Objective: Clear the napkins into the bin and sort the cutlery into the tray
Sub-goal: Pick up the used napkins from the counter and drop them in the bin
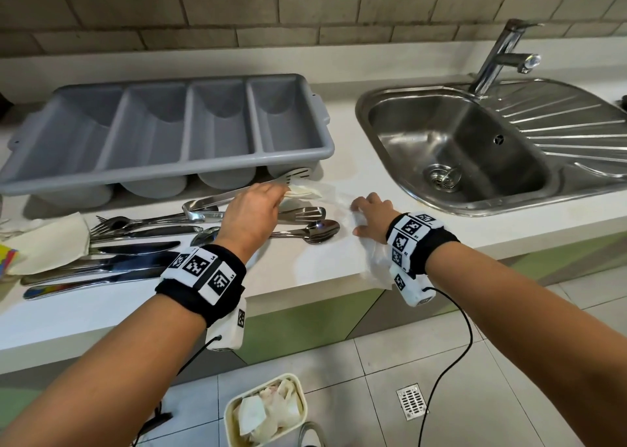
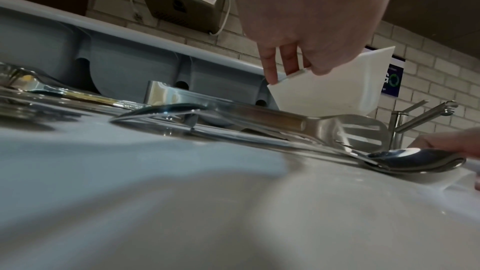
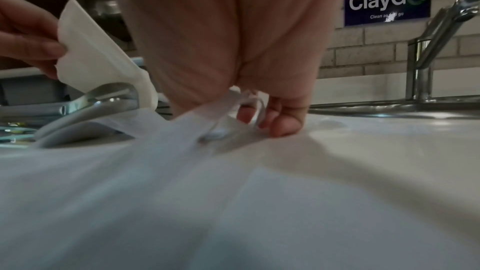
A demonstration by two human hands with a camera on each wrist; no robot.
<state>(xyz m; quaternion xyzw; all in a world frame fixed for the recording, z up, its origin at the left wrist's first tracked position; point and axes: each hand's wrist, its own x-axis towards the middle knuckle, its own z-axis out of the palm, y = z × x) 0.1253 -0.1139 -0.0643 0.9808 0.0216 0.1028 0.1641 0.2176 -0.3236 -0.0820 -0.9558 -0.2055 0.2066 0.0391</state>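
My left hand (image 1: 271,197) reaches over the cutlery and pinches a folded white napkin (image 1: 302,192) in front of the tray's rightmost compartment; the left wrist view shows the fingers (image 2: 270,69) holding the folded napkin (image 2: 324,90) lifted above the tongs (image 2: 337,129). My right hand (image 1: 364,214) grips a thin white napkin (image 1: 375,260) that drapes over the counter edge, its fingers (image 3: 283,118) curled into the thin napkin (image 3: 202,118). Knives, forks and spoons (image 1: 135,243) lie on the counter. The grey four-compartment tray (image 1: 217,164) holds nothing.
A cream napkin (image 1: 47,243) and a coloured one (image 1: 8,256) lie at the far left. On the floor below stands a bin (image 1: 229,423) with crumpled napkins inside. A steel sink (image 1: 390,107) and tap (image 1: 502,56) sit to the right.
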